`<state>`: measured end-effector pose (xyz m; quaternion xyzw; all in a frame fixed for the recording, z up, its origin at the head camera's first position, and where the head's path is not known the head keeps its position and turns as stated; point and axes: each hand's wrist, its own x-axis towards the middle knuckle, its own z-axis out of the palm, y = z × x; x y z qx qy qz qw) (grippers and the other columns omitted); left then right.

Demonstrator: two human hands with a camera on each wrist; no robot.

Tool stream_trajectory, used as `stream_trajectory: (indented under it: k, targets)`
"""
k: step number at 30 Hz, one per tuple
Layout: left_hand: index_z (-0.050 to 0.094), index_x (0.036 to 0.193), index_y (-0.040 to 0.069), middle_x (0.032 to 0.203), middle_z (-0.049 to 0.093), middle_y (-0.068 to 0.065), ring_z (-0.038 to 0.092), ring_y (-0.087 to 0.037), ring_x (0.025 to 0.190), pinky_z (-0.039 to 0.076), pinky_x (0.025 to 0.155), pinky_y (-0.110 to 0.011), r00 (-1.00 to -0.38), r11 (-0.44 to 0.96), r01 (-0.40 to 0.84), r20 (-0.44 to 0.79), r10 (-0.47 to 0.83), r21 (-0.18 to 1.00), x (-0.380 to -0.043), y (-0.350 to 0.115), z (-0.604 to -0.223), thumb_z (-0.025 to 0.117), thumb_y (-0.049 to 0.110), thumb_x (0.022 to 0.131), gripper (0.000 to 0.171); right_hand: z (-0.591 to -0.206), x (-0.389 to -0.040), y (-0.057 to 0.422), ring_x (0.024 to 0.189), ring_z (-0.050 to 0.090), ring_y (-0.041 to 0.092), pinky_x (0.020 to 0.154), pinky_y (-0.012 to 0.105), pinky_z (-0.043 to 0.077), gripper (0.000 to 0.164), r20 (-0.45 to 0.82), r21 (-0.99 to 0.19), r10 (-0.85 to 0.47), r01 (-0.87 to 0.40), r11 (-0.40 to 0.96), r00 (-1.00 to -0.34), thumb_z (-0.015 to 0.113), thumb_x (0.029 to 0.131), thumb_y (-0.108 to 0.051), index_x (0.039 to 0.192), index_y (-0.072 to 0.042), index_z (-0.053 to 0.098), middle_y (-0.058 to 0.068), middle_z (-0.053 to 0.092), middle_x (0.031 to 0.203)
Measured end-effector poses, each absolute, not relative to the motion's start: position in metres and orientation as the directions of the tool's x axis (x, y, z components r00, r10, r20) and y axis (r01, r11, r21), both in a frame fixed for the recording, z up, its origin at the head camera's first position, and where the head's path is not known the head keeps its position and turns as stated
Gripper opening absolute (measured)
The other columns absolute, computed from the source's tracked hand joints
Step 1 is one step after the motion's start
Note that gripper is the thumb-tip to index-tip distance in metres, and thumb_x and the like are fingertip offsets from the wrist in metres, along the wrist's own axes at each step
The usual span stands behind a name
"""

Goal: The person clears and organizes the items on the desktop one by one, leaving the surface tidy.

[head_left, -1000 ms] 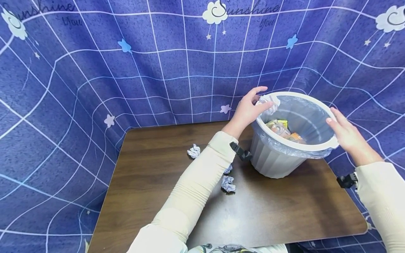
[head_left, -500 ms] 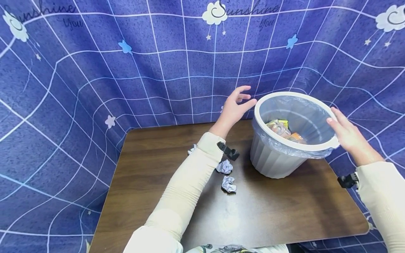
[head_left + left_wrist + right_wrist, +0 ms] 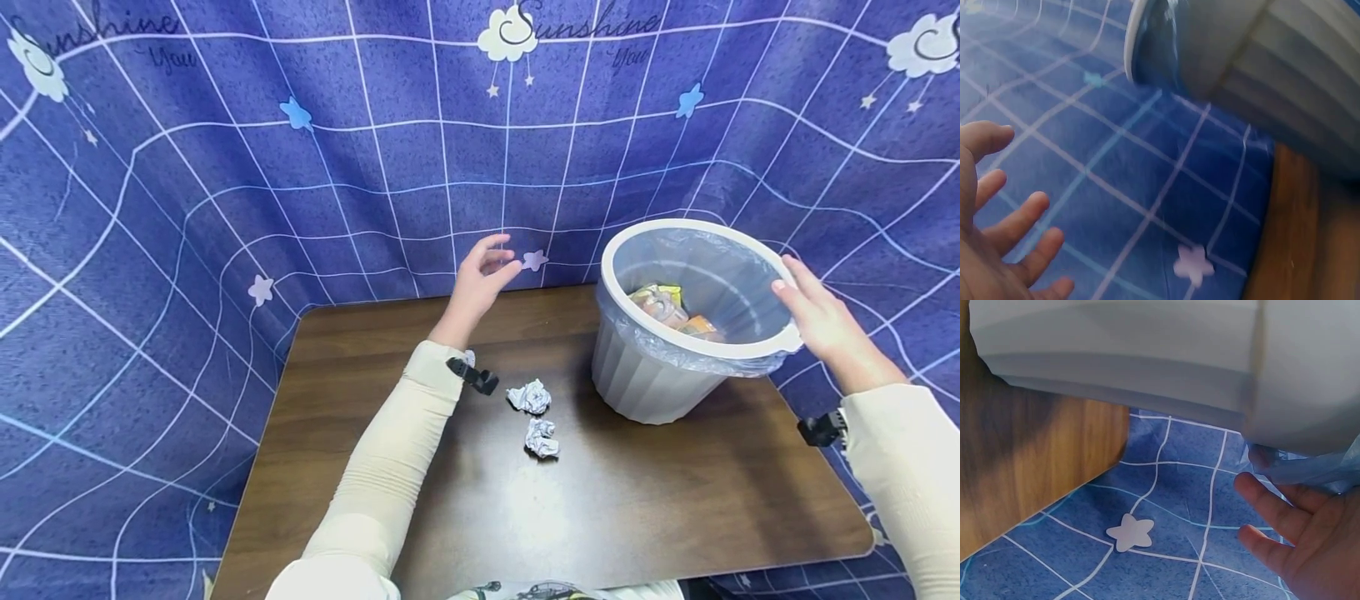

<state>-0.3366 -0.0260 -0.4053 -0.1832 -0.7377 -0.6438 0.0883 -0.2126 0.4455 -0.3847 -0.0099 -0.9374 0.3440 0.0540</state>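
Note:
My left hand (image 3: 483, 279) hovers over the back of the table, fingers loosely bent and holding nothing; its spread fingers (image 3: 1035, 219) show in the left wrist view. Two crumpled paper balls (image 3: 531, 397) lie on the table to the right of that forearm. A third paper ball (image 3: 470, 357) is mostly hidden behind the left wrist. My right hand (image 3: 828, 321) holds the right rim of a grey trash can (image 3: 637, 379), thumb over the edge. In the right wrist view its fingers (image 3: 1275, 509) lie outside, below the rim by the liner.
A clear plastic liner (image 3: 738, 258) covers the trash can's inside, with several wrappers (image 3: 663, 304) at the bottom. The brown table (image 3: 360, 375) ends just right of the can. A blue patterned curtain (image 3: 375, 150) hangs behind and on both sides.
The left hand released a crumpled paper ball into the trash can, then moved left away from it. The paper balls on the table came into fuller view. The right hand stayed at the rim.

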Motion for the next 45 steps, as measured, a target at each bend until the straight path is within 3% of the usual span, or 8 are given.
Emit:
stream_trajectory:
  k: [9, 14, 20, 25, 29, 36, 41, 45]
  targets:
    - [0.056, 0.136, -0.003, 0.124, 0.062, -0.031, 0.057, -0.048, 0.115, 0.042, 0.105, -0.058, -0.918, 0.099, 0.392, 0.382, 0.105, 0.915, -0.34, -0.076, -0.47, 0.074, 0.001, 0.09, 0.05, -0.385, -0.211, 0.447, 0.143, 0.006, 0.062, 0.115, 0.071, 0.006, 0.064, 0.095, -0.645, 0.06, -0.016, 0.764, -0.994, 0.026, 0.109, -0.04, 0.162, -0.014, 0.002, 0.025, 0.002, 0.164]
    - [0.056, 0.134, -0.005, 0.124, 0.06, -0.031, 0.054, -0.05, 0.116, 0.04, 0.106, -0.059, -0.938, 0.078, 0.346, 0.343, 0.047, 0.935, -0.337, -0.094, -0.505, 0.072, -0.004, 0.089, 0.048, -0.385, -0.213, 0.446, 0.147, 0.004, 0.056, 0.119, 0.065, 0.002, 0.064, 0.117, -0.667, 0.047, -0.043, 0.744, -0.992, 0.027, 0.109, -0.04, 0.163, -0.013, 0.004, 0.023, 0.002, 0.165]
    - [0.056, 0.137, 0.002, 0.131, 0.058, -0.023, 0.051, -0.048, 0.126, 0.037, 0.111, -0.057, -0.971, 0.096, 0.24, 0.241, 0.008, 0.966, -0.332, -0.108, -0.539, 0.073, 0.005, 0.091, 0.05, -0.384, -0.213, 0.445, 0.147, 0.004, 0.055, 0.119, 0.065, 0.003, 0.065, 0.115, -0.665, 0.049, -0.04, 0.746, -0.992, 0.027, 0.109, -0.041, 0.163, -0.013, 0.005, 0.022, 0.002, 0.166]
    - [0.053, 0.142, 0.003, 0.136, 0.055, -0.024, 0.048, -0.042, 0.132, 0.031, 0.115, -0.058, -0.98, 0.098, 0.2, 0.2, 0.011, 0.975, -0.334, -0.117, -0.569, 0.073, 0.007, 0.092, 0.054, -0.383, -0.212, 0.443, 0.147, 0.004, 0.056, 0.118, 0.066, 0.003, 0.065, 0.112, -0.666, 0.052, -0.036, 0.745, -0.992, 0.026, 0.109, -0.042, 0.163, -0.013, 0.005, 0.023, 0.003, 0.165]
    - [0.051, 0.143, 0.002, 0.139, 0.052, -0.026, 0.044, -0.045, 0.135, 0.029, 0.115, -0.059, -0.985, 0.105, 0.17, 0.169, 0.02, 0.98, -0.333, -0.12, -0.59, 0.075, 0.006, 0.091, 0.057, -0.384, -0.212, 0.443, 0.146, 0.005, 0.057, 0.118, 0.067, 0.004, 0.065, 0.111, -0.664, 0.055, -0.033, 0.747, -0.992, 0.027, 0.109, -0.042, 0.163, -0.013, 0.005, 0.024, 0.004, 0.165]
    - [0.051, 0.143, 0.01, 0.142, 0.049, -0.027, 0.048, -0.041, 0.128, 0.038, 0.108, -0.053, -0.996, 0.175, 0.085, 0.082, 0.024, 0.981, -0.328, -0.115, -0.615, 0.078, 0.001, 0.084, 0.066, -0.386, -0.213, 0.446, 0.145, 0.005, 0.059, 0.116, 0.069, 0.005, 0.064, 0.099, -0.664, 0.063, -0.019, 0.748, -0.993, 0.027, 0.109, -0.043, 0.163, -0.017, 0.004, 0.023, 0.003, 0.165]
    - [0.05, 0.144, 0.007, 0.138, 0.055, -0.022, 0.052, -0.035, 0.124, 0.04, 0.107, -0.045, -0.996, 0.213, 0.094, 0.093, 0.017, 0.972, -0.326, -0.111, -0.627, 0.079, -0.004, 0.079, 0.072, -0.386, -0.212, 0.447, 0.144, 0.006, 0.061, 0.115, 0.071, 0.005, 0.064, 0.089, -0.657, 0.063, -0.011, 0.754, -0.994, 0.027, 0.109, -0.043, 0.163, -0.018, 0.003, 0.023, 0.002, 0.165]
    - [0.052, 0.144, 0.009, 0.137, 0.059, -0.017, 0.049, -0.035, 0.126, 0.037, 0.108, -0.043, -0.996, 0.336, 0.085, 0.088, 0.005, 0.938, -0.326, -0.11, -0.634, 0.083, 0.0, 0.075, 0.076, -0.385, -0.212, 0.447, 0.144, 0.006, 0.061, 0.115, 0.071, 0.005, 0.063, 0.091, -0.653, 0.06, -0.014, 0.757, -0.994, 0.027, 0.11, -0.04, 0.163, -0.017, 0.002, 0.022, 0.002, 0.165]
